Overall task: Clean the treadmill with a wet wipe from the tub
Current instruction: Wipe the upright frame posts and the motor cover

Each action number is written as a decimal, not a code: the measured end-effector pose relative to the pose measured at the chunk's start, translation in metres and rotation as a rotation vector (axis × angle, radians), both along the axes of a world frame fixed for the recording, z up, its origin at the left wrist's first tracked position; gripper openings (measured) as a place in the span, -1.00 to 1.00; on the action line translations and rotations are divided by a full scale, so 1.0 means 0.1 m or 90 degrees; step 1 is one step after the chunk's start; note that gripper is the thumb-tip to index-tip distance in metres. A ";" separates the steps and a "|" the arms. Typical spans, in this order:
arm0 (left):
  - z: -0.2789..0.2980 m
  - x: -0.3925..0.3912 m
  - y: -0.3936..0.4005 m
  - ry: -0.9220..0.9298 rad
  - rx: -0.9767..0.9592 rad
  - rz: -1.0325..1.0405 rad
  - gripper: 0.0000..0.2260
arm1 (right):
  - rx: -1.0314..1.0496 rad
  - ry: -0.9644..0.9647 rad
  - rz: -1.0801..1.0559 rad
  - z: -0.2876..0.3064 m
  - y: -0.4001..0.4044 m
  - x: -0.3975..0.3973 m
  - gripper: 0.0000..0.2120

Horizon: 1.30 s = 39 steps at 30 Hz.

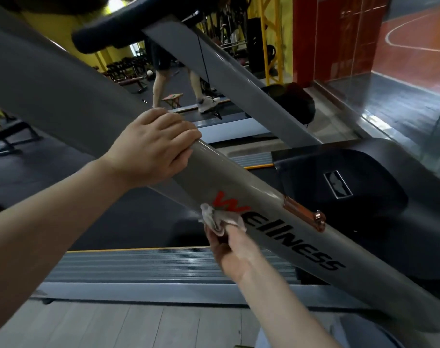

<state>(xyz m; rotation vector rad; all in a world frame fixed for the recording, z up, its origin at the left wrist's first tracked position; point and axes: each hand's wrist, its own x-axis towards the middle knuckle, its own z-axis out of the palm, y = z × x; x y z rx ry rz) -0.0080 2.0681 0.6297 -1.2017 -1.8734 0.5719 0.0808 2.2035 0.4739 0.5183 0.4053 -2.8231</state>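
A grey treadmill upright (241,182) with a red and black "Wellness" logo slants across the view from upper left to lower right. My left hand (153,146) grips the upright from above, fingers curled over its top edge. My right hand (229,244) holds a crumpled white wet wipe (219,218) and presses it against the lower side of the upright, over the start of the logo. No tub is in view.
The treadmill's ribbed side rail (148,264) runs below my arms, and the dark motor cover (344,177) sits to the right. A second grey upright (221,69) and black handlebar (113,31) cross above. A person's legs (161,84) stand behind. A glass wall (402,84) is at right.
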 end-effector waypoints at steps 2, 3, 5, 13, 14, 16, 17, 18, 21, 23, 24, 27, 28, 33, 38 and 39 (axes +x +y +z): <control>0.12 0.01 -0.14 -0.013 0.003 0.018 -0.68 | 0.177 0.175 -0.027 0.31 0.11 0.02 -0.85; 0.21 0.00 -0.22 -0.003 0.033 0.040 -0.66 | 0.349 0.262 -0.079 0.43 0.18 0.03 -0.86; 0.37 -0.04 -0.39 0.019 0.110 0.090 -0.65 | 0.776 0.366 -0.317 0.55 0.33 -0.01 -0.84; 0.33 -0.10 -0.47 0.085 0.155 0.094 -0.66 | 1.460 1.061 -0.500 -0.10 0.46 -0.51 -0.81; 0.33 -0.10 -0.46 0.086 0.155 0.090 -0.66 | 1.487 1.119 -0.520 -0.01 0.48 -0.52 -0.81; 0.35 -0.11 -0.48 0.086 0.154 0.086 -0.66 | 1.513 1.149 -0.589 0.35 0.48 -0.57 -0.75; 0.34 -0.11 -0.46 0.083 0.154 0.082 -0.66 | 1.512 1.115 -0.613 0.52 0.47 -0.58 -0.72; 0.34 -0.12 -0.46 0.083 0.155 0.083 -0.66 | 1.498 1.083 -0.632 0.62 0.44 -0.62 -0.71; 0.34 -0.10 -0.46 0.073 0.159 0.087 -0.65 | 1.527 1.203 -0.496 0.27 0.33 -0.59 -0.81; 0.34 -0.10 -0.47 0.072 0.164 0.089 -0.65 | 1.615 1.336 -0.329 -0.05 0.33 -0.54 -0.82; 0.34 -0.10 -0.47 0.069 0.171 0.087 -0.65 | 1.624 1.352 -0.313 -0.02 0.38 -0.55 -0.81; 0.34 -0.09 -0.45 0.046 0.205 0.064 -0.68 | 1.550 1.196 -0.539 0.50 0.43 -0.64 -0.74; 0.34 -0.09 -0.45 0.029 0.222 0.050 -0.68 | 1.507 1.094 -0.619 0.62 0.41 -0.66 -0.70; 0.43 -0.02 -0.55 -0.041 0.178 0.040 -0.66 | 1.543 1.137 -0.486 0.05 0.00 -0.56 -0.87; 0.63 0.00 -0.85 0.002 0.126 0.095 -0.62 | 1.352 0.884 -0.728 0.83 -0.03 -0.66 -0.82; 0.68 -0.01 -0.91 0.009 0.145 0.113 -0.60 | 1.333 0.857 -0.742 0.83 -0.11 -0.66 -0.79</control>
